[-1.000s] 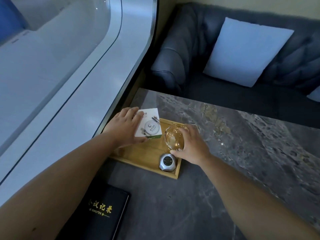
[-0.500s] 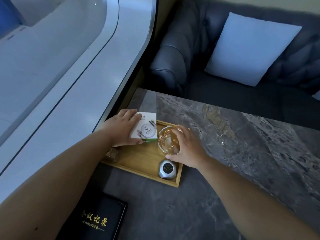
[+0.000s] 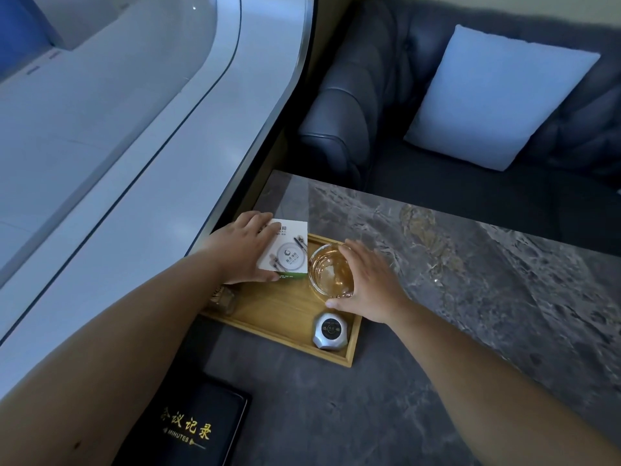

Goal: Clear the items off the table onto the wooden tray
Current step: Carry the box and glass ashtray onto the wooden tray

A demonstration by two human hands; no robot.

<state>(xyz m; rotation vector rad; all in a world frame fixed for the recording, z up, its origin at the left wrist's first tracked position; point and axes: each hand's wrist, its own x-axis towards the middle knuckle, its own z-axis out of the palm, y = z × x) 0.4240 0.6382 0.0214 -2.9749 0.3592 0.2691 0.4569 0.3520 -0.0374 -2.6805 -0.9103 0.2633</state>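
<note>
A wooden tray [image 3: 282,307] lies at the left edge of the grey marbled table [image 3: 470,297]. My left hand [image 3: 238,250] grips a white and green box [image 3: 287,253] at the tray's far left corner. Around a clear glass bowl [image 3: 331,272] at the tray's far right, my right hand [image 3: 366,284] is closed, fingers on its right rim. A silver round gadget [image 3: 329,331] sits in the tray's near right corner. A small glass jar [image 3: 223,299] stands at the near left, partly hidden by my left forearm.
A black notebook with gold lettering [image 3: 188,428] lies on the table near me, left of centre. A dark sofa [image 3: 369,105] with a pale cushion [image 3: 497,95] stands beyond the table. A white curved ledge [image 3: 134,183] runs along the left.
The bowl has come down from a tilted lift to sit low in the tray, and my right hand has lowered with it. The box has barely shifted.
</note>
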